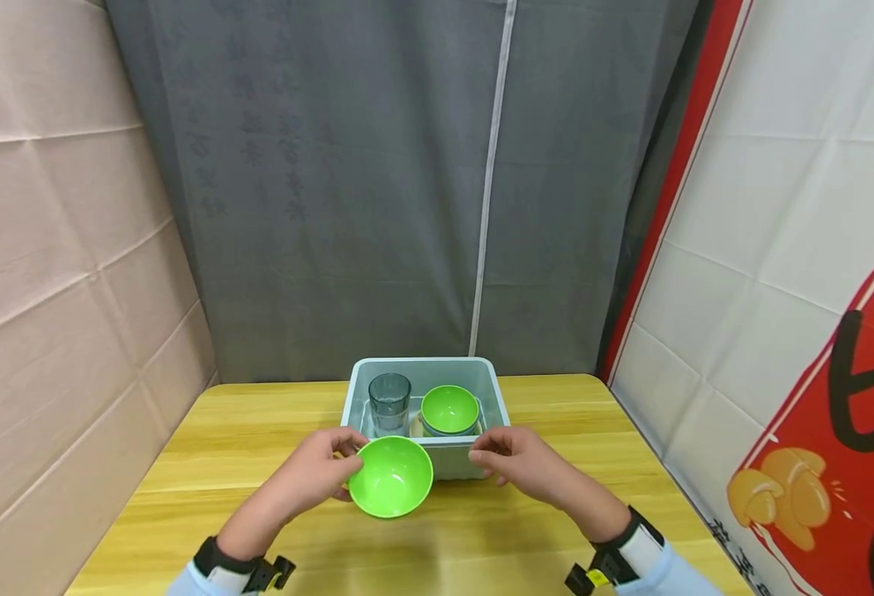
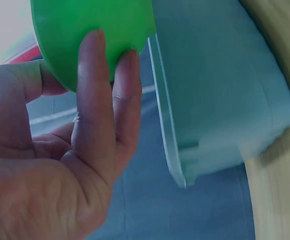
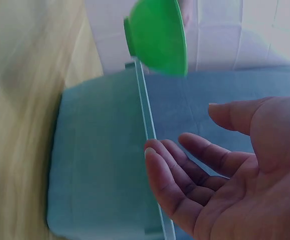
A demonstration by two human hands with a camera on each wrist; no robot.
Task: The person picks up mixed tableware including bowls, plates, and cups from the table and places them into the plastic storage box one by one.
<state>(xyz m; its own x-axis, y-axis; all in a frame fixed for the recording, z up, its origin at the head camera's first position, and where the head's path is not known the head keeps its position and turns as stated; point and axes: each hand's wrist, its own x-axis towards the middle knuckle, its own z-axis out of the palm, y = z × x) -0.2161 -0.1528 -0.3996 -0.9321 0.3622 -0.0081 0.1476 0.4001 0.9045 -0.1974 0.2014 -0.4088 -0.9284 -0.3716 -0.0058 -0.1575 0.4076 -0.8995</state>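
Observation:
My left hand (image 1: 323,470) pinches the rim of a bright green bowl (image 1: 392,478), thumb on one side and fingers on the other. The bowl is tilted with its inside toward the head camera, in front of a pale blue-green bin (image 1: 455,457). In the left wrist view two fingertips (image 2: 92,45) press on the bowl's outer wall. My right hand (image 1: 522,465) hovers at the bin's near right corner, holding nothing, its fingers loosely bent. Inside the bin, a second green bowl (image 1: 449,407) sits on a darker bowl, beside a grey clear glass (image 1: 389,399).
The bin stands on a wooden table (image 1: 273,497) near its back edge. Behind hangs a grey curtain (image 1: 348,207). A beige cloth wall (image 1: 72,290) is at left, a white and red printed banner (image 1: 765,273) at right.

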